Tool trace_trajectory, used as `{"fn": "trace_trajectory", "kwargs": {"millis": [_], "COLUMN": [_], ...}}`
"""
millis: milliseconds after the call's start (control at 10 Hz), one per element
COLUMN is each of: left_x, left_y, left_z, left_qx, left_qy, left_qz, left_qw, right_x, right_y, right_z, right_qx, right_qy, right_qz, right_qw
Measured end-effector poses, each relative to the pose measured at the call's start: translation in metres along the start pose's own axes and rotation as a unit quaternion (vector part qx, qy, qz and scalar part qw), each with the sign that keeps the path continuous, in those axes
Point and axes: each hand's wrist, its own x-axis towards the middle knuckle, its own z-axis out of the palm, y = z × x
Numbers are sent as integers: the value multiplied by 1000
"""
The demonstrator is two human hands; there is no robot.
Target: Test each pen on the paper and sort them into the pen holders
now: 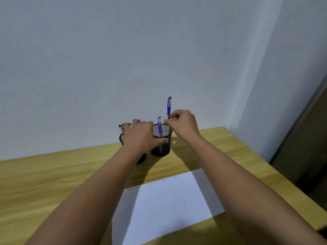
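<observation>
Two black mesh holders stand near the far edge of the wooden bench (53, 174), in front of a pale wall (123, 50). The right holder (161, 148) is open to view; the left holder (121, 137), at its 9 o'clock, is mostly hidden behind the left hand (141, 137), so its contents cannot be counted, though dark pen ends (121, 128) poke up at its far side.

The left hand wraps the right holder's rim, fingers (163, 140) closed on its near wall. The right hand (182, 123) pinches one blue-capped pen (169, 107) upright at the holder's 1 o'clock, cap up, its lower end just inside the rim. A second blue pen (159, 128) already stands in that holder. So two blue pens show clearly.

One white paper (168, 204) lies at 6 o'clock from the holders, between the forearms, with faint scribbles (166, 180) along its far edge.
</observation>
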Motion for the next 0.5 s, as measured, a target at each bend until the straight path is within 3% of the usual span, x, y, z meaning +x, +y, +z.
{"fn": "trace_trajectory", "kwargs": {"millis": [300,400,500], "left_x": [0,-14,-54], "left_y": [3,3,9], "left_z": [8,-7,-20], "left_qx": [31,17,-120], "left_qy": [10,44,143], "left_qz": [-2,-9,6], "left_qw": [999,999,982], "right_x": [-8,-13,-22], "right_y": [0,-15,-46], "right_z": [20,1,-34], "right_qx": [-90,-46,119], "right_qy": [8,50,128], "right_qz": [20,25,-49], "right_qw": [996,997,983]}}
